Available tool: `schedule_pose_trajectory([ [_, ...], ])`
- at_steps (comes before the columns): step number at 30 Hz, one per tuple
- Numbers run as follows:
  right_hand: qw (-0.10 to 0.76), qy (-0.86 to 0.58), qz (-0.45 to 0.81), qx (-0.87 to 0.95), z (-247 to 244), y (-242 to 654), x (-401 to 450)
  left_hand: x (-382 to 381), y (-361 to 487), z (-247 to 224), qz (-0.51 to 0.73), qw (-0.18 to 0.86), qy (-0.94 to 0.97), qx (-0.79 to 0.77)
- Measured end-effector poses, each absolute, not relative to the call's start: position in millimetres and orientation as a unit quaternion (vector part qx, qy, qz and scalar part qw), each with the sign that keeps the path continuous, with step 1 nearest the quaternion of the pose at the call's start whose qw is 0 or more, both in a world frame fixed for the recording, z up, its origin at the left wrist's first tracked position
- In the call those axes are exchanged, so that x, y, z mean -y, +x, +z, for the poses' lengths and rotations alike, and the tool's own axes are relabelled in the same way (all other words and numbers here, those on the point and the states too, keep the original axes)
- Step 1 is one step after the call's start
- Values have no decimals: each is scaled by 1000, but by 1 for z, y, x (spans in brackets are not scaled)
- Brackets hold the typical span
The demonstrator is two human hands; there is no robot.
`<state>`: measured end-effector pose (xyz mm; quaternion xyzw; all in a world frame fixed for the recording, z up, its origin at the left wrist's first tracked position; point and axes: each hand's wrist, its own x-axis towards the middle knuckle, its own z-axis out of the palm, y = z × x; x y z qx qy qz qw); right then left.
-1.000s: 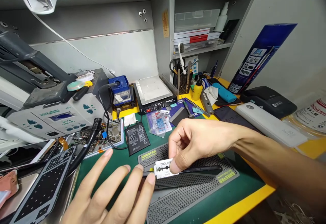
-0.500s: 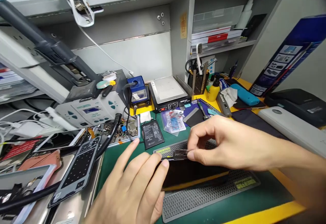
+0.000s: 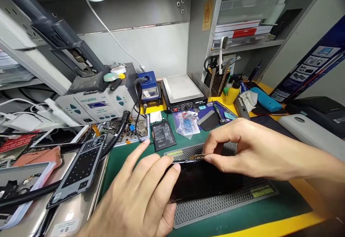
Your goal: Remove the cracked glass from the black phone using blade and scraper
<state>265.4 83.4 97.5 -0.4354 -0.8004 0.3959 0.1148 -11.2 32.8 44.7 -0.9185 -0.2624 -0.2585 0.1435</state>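
Note:
A dark, glossy phone (image 3: 205, 181) lies on a grey perforated pad (image 3: 215, 206), which rests on a green mat (image 3: 242, 219). My left hand (image 3: 145, 190) holds the phone's left end, its fingertips on the top surface and its thumb low at the near side. Between the thumb and index finger of my right hand (image 3: 231, 150) is a thin metal blade (image 3: 198, 156), at the phone's far edge. The blade looks nearly edge-on, and whether it touches the phone is hard to tell. A black battery (image 3: 163, 136) lies behind the pad.
A hot air station (image 3: 99, 105) and soldering iron unit (image 3: 149, 89) stand at the back left, beside a heating plate (image 3: 183, 89). Phone parts and a black hose (image 3: 113, 147) crowd the left. Behind my right hand are a screwdriver (image 3: 219, 113) and a yellow bottle (image 3: 232, 92).
The camera view has shifted, so the background sits higher. The blade in my right hand has turned from showing its flat face to nearly edge-on. The phone's reflection has changed.

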Motion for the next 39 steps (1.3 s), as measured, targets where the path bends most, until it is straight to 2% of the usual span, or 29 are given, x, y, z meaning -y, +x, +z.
schedule_pose_trajectory([
  [20,111,-439,367,813,95,264,-81,-34,-10,44,-257,135,-918,272],
  [31,104,-381,235,888,94,258,-73,-32,-13,41,-249,129,-918,279],
  [39,109,-371,242,890,89,255,-71,-32,-13,39,-229,129,-926,271],
])
